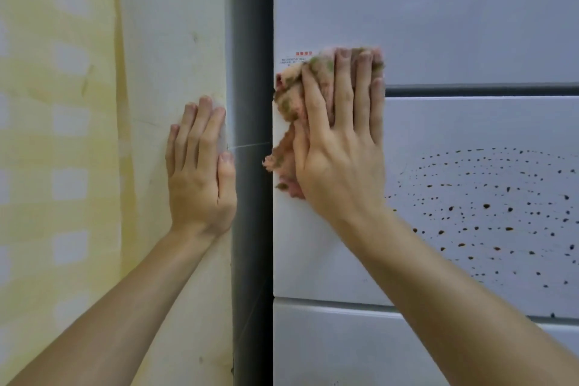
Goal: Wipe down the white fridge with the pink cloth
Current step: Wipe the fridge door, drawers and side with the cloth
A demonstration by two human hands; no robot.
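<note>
Pressing the pink cloth (pixel 291 103) to the white fridge (pixel 470 9) under the straight, close-set fingers (pixel 362 94) of my right hand (pixel 341 150), I may smear the brown specks (pixel 485 207) right of my fingers, as the bunched cloth is already soiled.

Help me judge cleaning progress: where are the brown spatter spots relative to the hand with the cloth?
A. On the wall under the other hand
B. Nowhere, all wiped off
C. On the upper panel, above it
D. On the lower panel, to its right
D: the brown spots are scattered over the white fridge on its lower panel, to the right of the right hand, which presses the pink cloth flat.
</note>
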